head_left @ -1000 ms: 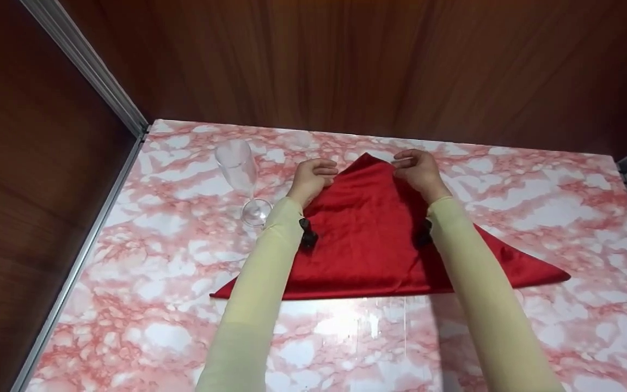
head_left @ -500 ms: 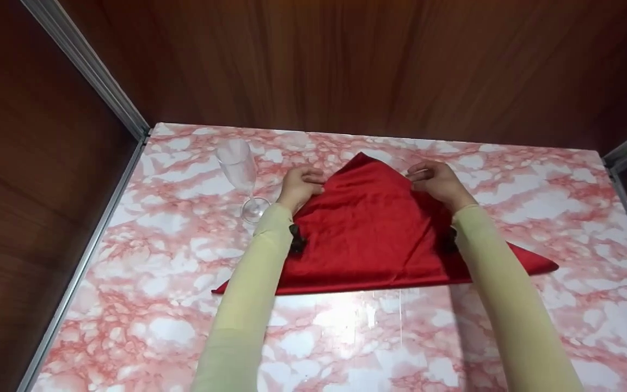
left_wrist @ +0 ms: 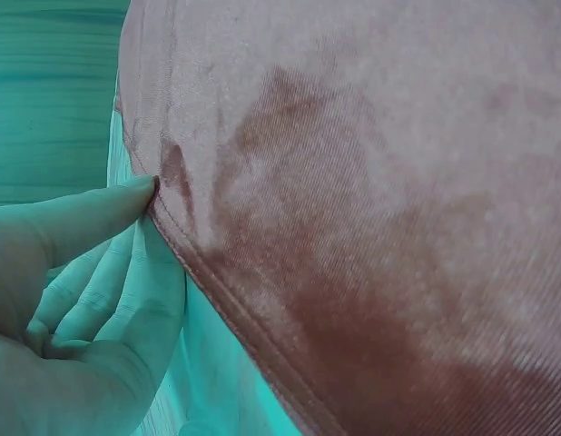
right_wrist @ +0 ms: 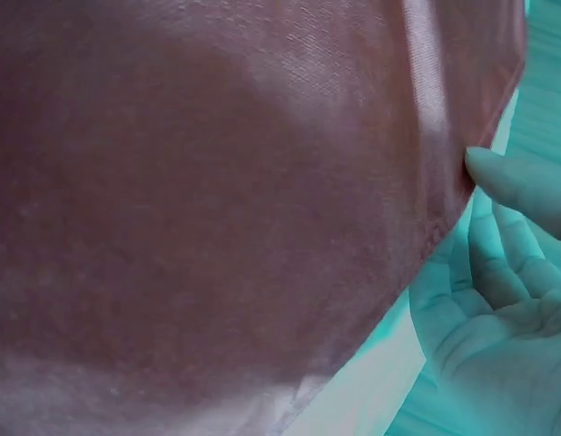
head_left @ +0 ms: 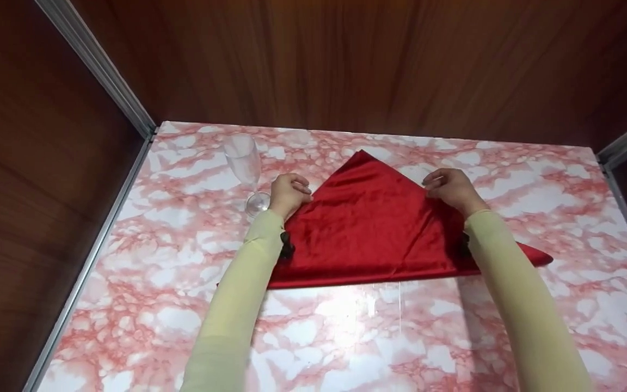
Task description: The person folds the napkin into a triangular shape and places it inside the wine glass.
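Note:
A red satin-like cloth (head_left: 368,223), folded into a triangle, lies on the table with its peak toward the back wall. My left hand (head_left: 288,195) pinches its left slanting edge; in the left wrist view the thumb (left_wrist: 99,213) presses the hemmed edge against the fingers beneath. On the opposite slanting edge, my right hand (head_left: 453,190) pinches the cloth between thumb (right_wrist: 516,186) and fingers, which pass under the hem in the right wrist view. The left and right corners of the cloth are partly covered by my sleeves.
A clear champagne flute (head_left: 244,163) stands just left of my left hand, its foot (head_left: 258,203) close to the wrist. The red-and-white marbled table (head_left: 183,326) ends at a dark wooden back wall (head_left: 346,65), with wooden side panels left and right.
Both hands have slid down and outward along the slanting edges, away from the peak and farther apart. The cloth's bottom edge sits slightly higher in view, and the peak looks flatter.

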Tool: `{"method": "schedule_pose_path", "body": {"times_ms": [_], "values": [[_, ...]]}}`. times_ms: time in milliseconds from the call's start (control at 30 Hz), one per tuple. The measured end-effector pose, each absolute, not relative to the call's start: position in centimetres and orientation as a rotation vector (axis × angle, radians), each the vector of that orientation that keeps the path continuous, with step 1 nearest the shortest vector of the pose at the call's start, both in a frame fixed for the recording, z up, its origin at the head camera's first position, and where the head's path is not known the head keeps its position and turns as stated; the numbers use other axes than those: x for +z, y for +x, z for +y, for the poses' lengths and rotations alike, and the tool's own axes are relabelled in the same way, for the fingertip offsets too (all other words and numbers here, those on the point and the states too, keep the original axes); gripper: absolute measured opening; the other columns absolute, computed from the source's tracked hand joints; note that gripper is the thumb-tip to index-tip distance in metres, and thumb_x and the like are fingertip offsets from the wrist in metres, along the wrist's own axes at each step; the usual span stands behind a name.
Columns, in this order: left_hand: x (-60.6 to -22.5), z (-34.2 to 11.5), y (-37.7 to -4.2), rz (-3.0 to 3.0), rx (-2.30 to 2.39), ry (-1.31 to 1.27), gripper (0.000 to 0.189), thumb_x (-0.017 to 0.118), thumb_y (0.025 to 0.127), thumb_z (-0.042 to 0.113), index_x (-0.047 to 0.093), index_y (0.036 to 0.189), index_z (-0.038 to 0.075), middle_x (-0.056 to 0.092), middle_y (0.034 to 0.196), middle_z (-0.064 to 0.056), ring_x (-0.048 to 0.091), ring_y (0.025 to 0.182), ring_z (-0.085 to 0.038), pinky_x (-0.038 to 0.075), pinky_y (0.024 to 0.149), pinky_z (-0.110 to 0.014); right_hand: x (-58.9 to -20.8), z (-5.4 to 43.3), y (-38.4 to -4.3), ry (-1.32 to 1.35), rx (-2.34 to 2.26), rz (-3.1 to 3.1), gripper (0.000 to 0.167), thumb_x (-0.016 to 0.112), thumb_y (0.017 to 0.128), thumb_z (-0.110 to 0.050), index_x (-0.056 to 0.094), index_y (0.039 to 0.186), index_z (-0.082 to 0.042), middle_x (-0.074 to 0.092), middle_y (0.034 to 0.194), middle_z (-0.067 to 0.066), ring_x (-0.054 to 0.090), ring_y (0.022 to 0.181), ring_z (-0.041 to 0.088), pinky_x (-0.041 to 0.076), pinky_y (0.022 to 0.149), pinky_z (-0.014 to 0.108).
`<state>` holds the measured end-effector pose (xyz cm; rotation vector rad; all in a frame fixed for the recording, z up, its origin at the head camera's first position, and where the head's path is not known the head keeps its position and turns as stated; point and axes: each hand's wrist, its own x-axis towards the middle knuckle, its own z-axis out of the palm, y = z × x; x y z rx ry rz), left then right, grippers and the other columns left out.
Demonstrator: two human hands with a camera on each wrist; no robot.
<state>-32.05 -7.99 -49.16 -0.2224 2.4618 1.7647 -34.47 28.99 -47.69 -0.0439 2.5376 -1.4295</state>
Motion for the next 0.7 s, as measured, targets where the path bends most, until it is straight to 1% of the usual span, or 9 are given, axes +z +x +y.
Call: {"method": "schedule_pose_path", "body": {"times_ms": [100, 233, 333, 533, 700], "values": [[-49.4, -7.8, -32.1, 2.466, 1.775, -0.193, 0.035, 0.073, 0.069, -0.016, 0.065, 0.103, -0.008, 0.069, 0.090, -0.022, 0.067, 0.082, -0.025, 0.052, 0.068, -0.027, -47.8, 29.1, -34.3, -0.026, -1.391, 2.574, 0.029, 0.068, 0.080, 0.007, 0.060, 0.107, 0.012, 0.068, 0.087, 0.012, 0.059, 0.071, 0.005, 0.046, 0.063, 0.017], [-49.6, -7.4, -32.4, 2.461, 1.797, -0.147, 0.035, 0.070, 0.071, -0.018, 0.065, 0.104, -0.008, 0.069, 0.090, -0.023, 0.067, 0.083, -0.027, 0.053, 0.067, -0.027, -47.7, 29.2, -33.9, 0.017, -1.387, 2.567, 0.028, 0.067, 0.084, 0.004, 0.059, 0.109, 0.012, 0.068, 0.093, 0.018, 0.059, 0.073, 0.007, 0.047, 0.065, 0.020], [-49.6, -7.2, -32.6, 2.477, 1.795, -0.161, 0.035, 0.070, 0.071, -0.018, 0.065, 0.103, -0.007, 0.069, 0.089, -0.022, 0.067, 0.082, -0.026, 0.053, 0.067, -0.026, -47.4, 29.3, -33.7, 0.043, -1.379, 2.565, 0.029, 0.067, 0.084, 0.001, 0.059, 0.110, 0.011, 0.067, 0.094, 0.018, 0.059, 0.073, 0.007, 0.048, 0.067, 0.021], [-49.5, -7.2, -32.7, 2.503, 1.799, -0.189, 0.033, 0.071, 0.070, -0.017, 0.066, 0.101, -0.008, 0.069, 0.088, -0.022, 0.066, 0.079, -0.026, 0.052, 0.065, -0.026, -47.1, 29.8, -33.4, 0.071, -1.306, 2.619, 0.031, 0.071, 0.082, -0.004, 0.061, 0.109, 0.009, 0.064, 0.093, 0.017, 0.055, 0.071, 0.006, 0.045, 0.064, 0.018], [-49.5, -7.6, -32.6, 2.512, 1.785, -0.241, 0.033, 0.073, 0.070, -0.015, 0.066, 0.100, -0.007, 0.069, 0.089, -0.022, 0.065, 0.079, -0.025, 0.051, 0.065, -0.027, -46.9, 30.4, -33.2, 0.077, -1.253, 2.607, 0.032, 0.070, 0.084, -0.008, 0.061, 0.111, 0.006, 0.062, 0.093, 0.014, 0.054, 0.073, 0.011, 0.045, 0.066, 0.022]]}}
